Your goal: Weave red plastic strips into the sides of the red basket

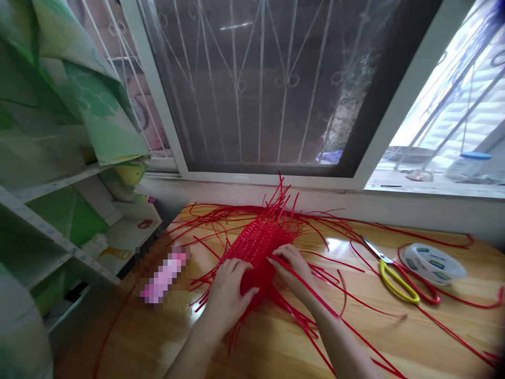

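A red woven piece [254,243], made of thin glossy strands, lies in the middle of the wooden table with loose ends fanning out on all sides. My left hand [232,287] grips its near left edge, fingers curled over the top and thumb toward the near side. At its right edge, my right hand [291,263] pinches a red strand [315,295] between thumb and fingers. That strand trails back over my right forearm toward the front of the table. The fingertips of my right hand are partly hidden against the red weave.
Scissors [389,268] with yellow and red handles lie at the right beside a clear round plastic container [432,262]. A blurred pink item [163,279] is on the left. Long red strands cross the table [276,342]. A shelf [59,184] stands left; a barred window [268,95] is behind.
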The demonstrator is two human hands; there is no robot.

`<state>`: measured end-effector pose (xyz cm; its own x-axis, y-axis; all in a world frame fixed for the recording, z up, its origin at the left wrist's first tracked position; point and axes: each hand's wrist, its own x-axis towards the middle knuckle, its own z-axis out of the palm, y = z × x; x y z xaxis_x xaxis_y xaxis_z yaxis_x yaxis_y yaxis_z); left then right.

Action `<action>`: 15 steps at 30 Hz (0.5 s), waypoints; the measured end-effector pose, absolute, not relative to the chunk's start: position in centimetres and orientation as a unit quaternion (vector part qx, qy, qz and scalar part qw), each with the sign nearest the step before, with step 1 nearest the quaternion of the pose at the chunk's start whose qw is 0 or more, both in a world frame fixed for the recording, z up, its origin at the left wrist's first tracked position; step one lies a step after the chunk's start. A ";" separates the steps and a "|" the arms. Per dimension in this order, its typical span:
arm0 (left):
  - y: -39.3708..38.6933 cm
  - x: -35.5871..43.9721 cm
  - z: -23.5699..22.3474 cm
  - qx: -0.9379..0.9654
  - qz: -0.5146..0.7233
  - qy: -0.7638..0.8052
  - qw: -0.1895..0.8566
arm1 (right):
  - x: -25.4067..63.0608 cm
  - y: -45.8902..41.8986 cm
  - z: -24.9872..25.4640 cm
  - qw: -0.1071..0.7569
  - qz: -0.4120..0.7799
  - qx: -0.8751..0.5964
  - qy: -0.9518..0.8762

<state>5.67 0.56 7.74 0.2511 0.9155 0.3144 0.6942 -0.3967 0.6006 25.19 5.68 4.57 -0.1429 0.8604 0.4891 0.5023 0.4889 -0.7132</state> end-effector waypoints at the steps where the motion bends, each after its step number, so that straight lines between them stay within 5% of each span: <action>1: 0.2 5.7 7.1 0.772 0.306 0.537 0.147 | 24.9 5.8 4.3 0.471 0.201 -0.464 -0.723; 9: 1.5 3.9 6.7 0.682 0.504 0.527 0.051 | 24.1 6.5 3.2 0.533 0.269 -0.478 -0.644; 15: 1.7 2.9 7.4 0.478 0.629 0.579 0.202 | 23.9 6.7 3.3 0.541 0.289 -0.480 -0.627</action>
<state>2.85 1.72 7.40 -0.4614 0.8078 0.3668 0.2984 -0.2481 0.9216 23.94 6.70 3.27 0.0468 0.9148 0.4011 0.2884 0.3721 -0.8823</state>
